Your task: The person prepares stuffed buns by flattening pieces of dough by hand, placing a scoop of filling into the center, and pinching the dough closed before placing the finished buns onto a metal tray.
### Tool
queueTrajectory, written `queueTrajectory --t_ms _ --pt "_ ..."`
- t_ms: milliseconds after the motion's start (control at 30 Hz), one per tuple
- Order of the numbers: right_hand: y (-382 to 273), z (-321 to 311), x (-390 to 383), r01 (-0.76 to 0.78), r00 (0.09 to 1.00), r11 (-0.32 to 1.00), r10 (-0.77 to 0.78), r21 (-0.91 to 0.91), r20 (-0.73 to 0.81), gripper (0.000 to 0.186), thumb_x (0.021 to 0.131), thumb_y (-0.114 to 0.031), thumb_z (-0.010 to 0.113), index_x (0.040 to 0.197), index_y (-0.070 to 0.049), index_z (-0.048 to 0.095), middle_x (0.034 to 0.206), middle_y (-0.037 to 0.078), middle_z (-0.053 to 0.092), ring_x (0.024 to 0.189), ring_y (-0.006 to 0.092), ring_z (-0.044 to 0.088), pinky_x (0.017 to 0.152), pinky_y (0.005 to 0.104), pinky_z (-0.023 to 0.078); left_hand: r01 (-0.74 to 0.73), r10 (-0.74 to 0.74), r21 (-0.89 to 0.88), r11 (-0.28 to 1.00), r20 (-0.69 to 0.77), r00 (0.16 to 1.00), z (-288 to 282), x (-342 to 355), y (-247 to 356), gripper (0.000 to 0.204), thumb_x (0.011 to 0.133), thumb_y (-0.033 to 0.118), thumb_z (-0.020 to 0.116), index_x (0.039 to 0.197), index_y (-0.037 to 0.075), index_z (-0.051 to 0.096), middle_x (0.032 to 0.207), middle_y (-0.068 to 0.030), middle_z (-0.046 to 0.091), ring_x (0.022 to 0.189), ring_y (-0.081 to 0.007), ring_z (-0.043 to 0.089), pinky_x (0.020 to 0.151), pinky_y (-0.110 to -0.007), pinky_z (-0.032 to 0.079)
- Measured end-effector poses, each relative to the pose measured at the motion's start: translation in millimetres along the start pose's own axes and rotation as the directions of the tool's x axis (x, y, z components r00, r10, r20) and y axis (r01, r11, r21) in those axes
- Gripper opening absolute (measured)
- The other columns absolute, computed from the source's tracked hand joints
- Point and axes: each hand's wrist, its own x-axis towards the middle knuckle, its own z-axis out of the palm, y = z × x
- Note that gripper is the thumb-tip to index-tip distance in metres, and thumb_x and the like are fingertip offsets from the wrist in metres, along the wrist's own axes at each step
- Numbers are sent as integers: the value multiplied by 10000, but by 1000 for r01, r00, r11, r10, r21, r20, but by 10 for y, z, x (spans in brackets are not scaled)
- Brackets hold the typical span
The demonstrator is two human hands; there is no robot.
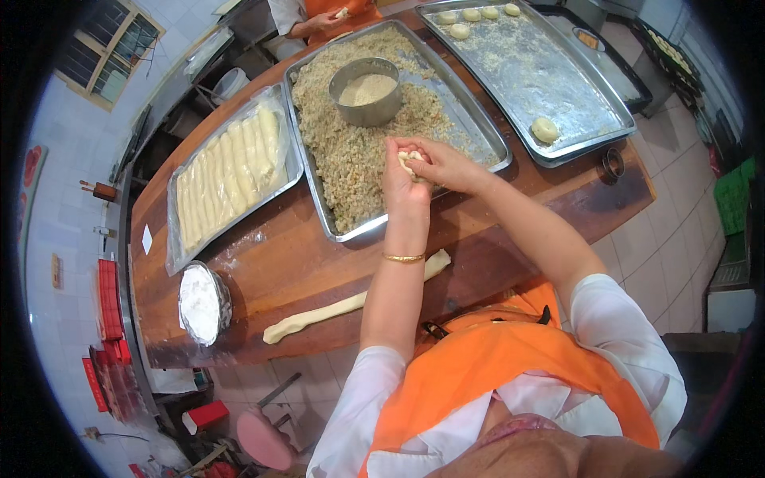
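Note:
Both hands meet over the near edge of a metal tray (486, 147) heaped with crumbly, speckled filling (331, 135). My left hand (401, 185) is cupped around a small piece of pale dough (411, 162). From the other side my right hand (450, 166) closes over the same dough, its fingers pressing at it. Whether filling is inside the dough is hidden by the fingers. On the wooden table (279, 275) a long dough rope (319, 317) lies below my left forearm, which covers part of it. A round metal tin (362, 114) holding fine light-brown crumbs sits in the filling.
At the left, a plastic-lined tray holds several dough ropes (231, 163). Nearer stands a bowl of white flour (201, 307). A flat tray (542, 76) at the right carries several round dough pieces (545, 130). A metal ring (612, 163) lies by the right edge. Across the table, another person's hand (325, 21) holds dough.

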Motion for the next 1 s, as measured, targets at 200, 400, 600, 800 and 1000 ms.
queueTrajectory --t_ms 200,400,600,800,1000 --pt "-77 -97 -28 78 975 834 -178 -547 -132 452 960 -307 572 1350 -79 589 1347 210 590 1277 350 542 1055 423 426 -27 39 88 996 -140 989 181 -210 88 296 985 375 623 942 84 593 854 -52 604 762 -180 601 686 -321 560" --pt "-184 -512 36 -32 963 743 -157 -668 -220 373 972 -329 546 1191 -67 697 1511 249 392 1390 368 403 1120 422 359 69 -72 17 997 236 969 93 -269 162 345 1026 309 509 1172 4 576 1140 -171 629 1020 -278 647 830 -399 607" --pt "-274 -62 -69 -61 998 997 60 46 5 696 943 -267 634 1544 -99 327 1481 136 458 1322 226 472 1099 382 378 114 -108 -15 993 210 972 -175 -191 42 304 1015 324 547 1030 33 635 1031 -97 675 1015 -237 652 863 -384 586" --pt "-182 304 -146 23 994 976 -45 -218 -98 569 931 -182 611 1468 -91 447 1316 155 603 1193 223 581 1011 344 456 -12 15 -17 1000 136 991 -446 99 74 252 1020 271 532 1072 35 602 1041 -92 658 969 -241 643 907 -385 545" --pt "-241 202 -53 -4 998 993 11 121 -55 565 958 -130 563 1501 -97 408 1340 108 557 1224 220 553 1023 343 446 73 -55 -60 996 258 965 59 -505 250 294 1040 287 483 1103 13 571 1067 -113 646 986 -239 648 839 -373 570"
